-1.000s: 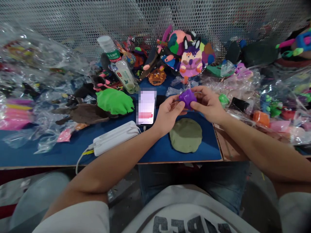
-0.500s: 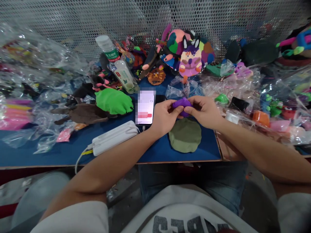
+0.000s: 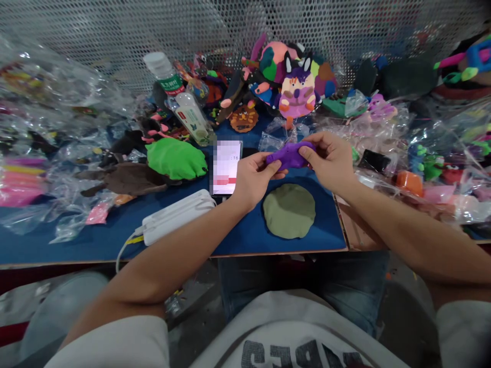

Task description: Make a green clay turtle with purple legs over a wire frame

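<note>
Between my two hands a lump of purple modelling clay [image 3: 290, 156] is stretched out sideways above the table. My left hand [image 3: 255, 176] pinches its left end, thumb on top and fingers beneath. At the other end, my right hand [image 3: 330, 159] grips the clay between thumb and fingers. Just below lies a flat, roundish disc of olive-green clay [image 3: 289, 211] on the blue tabletop [image 3: 245, 232], touched by neither hand. A lit phone [image 3: 226, 168] lies beside my left hand, its screen partly blurred out.
Left of the phone are a white power bank [image 3: 178, 217] with a cable and a bright green clay piece [image 3: 176, 158]. Behind stand a tilted plastic bottle [image 3: 184, 102] and a purple clay animal figure [image 3: 298, 92]. Plastic-wrapped clay [image 3: 433, 199] crowds the right, before a perforated metal panel [image 3: 230, 30].
My hands have moved apart, my right one up and to the right. Between them the purple clay has gone from a compact lump to a longer strip.
</note>
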`<state>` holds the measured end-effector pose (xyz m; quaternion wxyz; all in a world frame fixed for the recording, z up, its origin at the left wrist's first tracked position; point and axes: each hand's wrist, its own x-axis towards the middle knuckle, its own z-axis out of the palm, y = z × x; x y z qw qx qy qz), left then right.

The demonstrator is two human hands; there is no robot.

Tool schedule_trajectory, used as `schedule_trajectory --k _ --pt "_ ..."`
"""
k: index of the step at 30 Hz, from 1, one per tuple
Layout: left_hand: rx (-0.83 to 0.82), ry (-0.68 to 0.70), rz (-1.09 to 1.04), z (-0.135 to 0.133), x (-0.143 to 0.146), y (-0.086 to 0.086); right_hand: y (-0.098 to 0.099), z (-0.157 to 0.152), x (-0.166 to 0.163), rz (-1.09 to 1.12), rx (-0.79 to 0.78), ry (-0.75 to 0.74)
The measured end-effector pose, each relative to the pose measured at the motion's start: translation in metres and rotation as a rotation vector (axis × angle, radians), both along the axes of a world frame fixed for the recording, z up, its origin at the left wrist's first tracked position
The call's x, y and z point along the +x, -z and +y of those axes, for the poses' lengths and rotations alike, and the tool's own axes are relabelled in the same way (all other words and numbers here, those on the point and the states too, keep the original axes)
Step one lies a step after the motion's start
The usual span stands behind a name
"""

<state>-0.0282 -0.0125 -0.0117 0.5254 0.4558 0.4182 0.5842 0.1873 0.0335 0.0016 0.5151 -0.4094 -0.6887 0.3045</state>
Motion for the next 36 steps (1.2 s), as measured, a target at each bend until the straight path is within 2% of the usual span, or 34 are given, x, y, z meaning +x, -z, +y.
schedule_trajectory --k 3,6,10,12,14,16,19,23,28,32,36 --pt "0.012 0.058 -0.051 -0.001 -0.001 0.001 0.005 0.004 0.002 -0.001 0.015 0.025" --pt "0.025 0.072 -0.058 -0.001 -0.002 0.001 0.004 0.002 0.002 0.024 0.028 -0.069" --pt "0.045 -0.065 -0.010 0.004 -0.004 0.005 -0.002 -0.009 -0.002 0.004 0.131 -0.301" --pt "0.044 -0.102 0.003 0.006 -0.006 0.006 -0.002 -0.014 -0.004 -0.033 0.176 -0.345" --pt "0.027 -0.051 -0.007 0.006 -0.007 0.006 0.001 -0.017 -0.007 -0.063 0.220 -0.285" --pt "0.035 0.072 0.004 0.002 -0.007 0.004 0.006 -0.017 -0.009 -0.076 0.267 -0.172" --pt "0.125 0.222 0.128 -0.007 -0.005 0.003 0.008 -0.016 -0.010 -0.110 0.306 -0.085" --pt "0.176 0.144 0.280 -0.013 -0.001 0.005 0.001 -0.020 -0.010 -0.223 0.253 -0.111" --pt "0.128 0.150 0.233 -0.015 0.000 -0.004 -0.009 -0.019 -0.009 -0.233 0.161 -0.097" --pt "0.093 0.082 0.178 -0.014 0.003 -0.007 -0.006 -0.002 0.001 -0.163 0.195 0.030" --pt "0.052 0.008 0.066 -0.006 0.001 0.000 -0.002 0.011 0.011 -0.049 0.273 0.164"
